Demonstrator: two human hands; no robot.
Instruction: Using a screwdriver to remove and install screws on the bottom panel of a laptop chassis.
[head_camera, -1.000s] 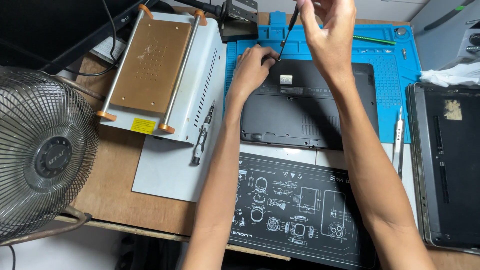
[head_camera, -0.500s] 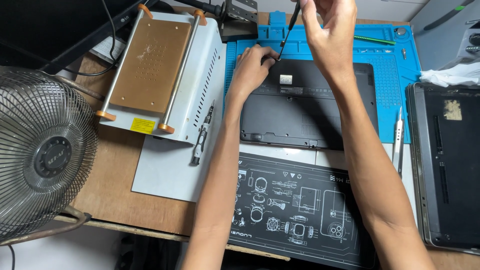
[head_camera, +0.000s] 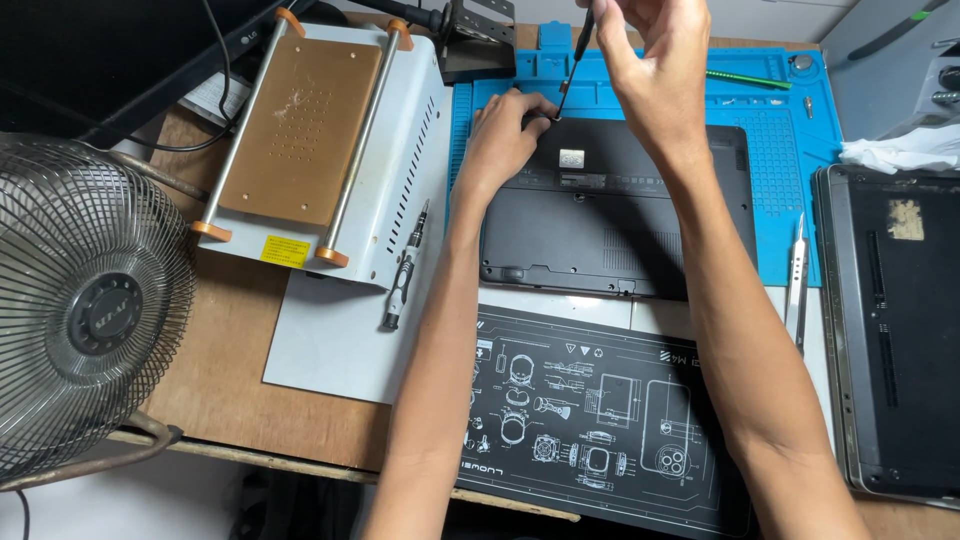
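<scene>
A slim black screwdriver (head_camera: 572, 62) is being held upright in the right hand (head_camera: 655, 70), the grip of the fingers pinched together around its upper shaft near the top edge of the view. Its tip is being pressed down at the far left corner of a dark laptop base (head_camera: 610, 215), which is lying underside up on a blue work mat (head_camera: 770, 130) on the table (head_camera: 220, 370). The left hand (head_camera: 505, 135) is being rested on that same corner, fingers curled close around the tip; whether a screw is being pinched there cannot be told, since the fingertips are hiding the spot.

As far as can be judged, the work is being carried out at an early or middle stage: the bottom cover is still sitting flush on the laptop base, with no gap showing along its near edge, and no loose screws can be made out on the blue work mat. One corner fastening is being dealt with; the other corners appear to be awaiting attention, though their screws are too small to be seen.

A second, grey driver (head_camera: 403, 270) is lying unused on a white sheet beside a white heating plate machine (head_camera: 330, 140). A pair of tweezers (head_camera: 797, 270) is lying to the right of the laptop base, and another dark laptop (head_camera: 900, 320) is lying further right. A black printed mat (head_camera: 600, 410) is lying under the forearms, and a metal fan (head_camera: 85, 310) is standing at the left.
</scene>
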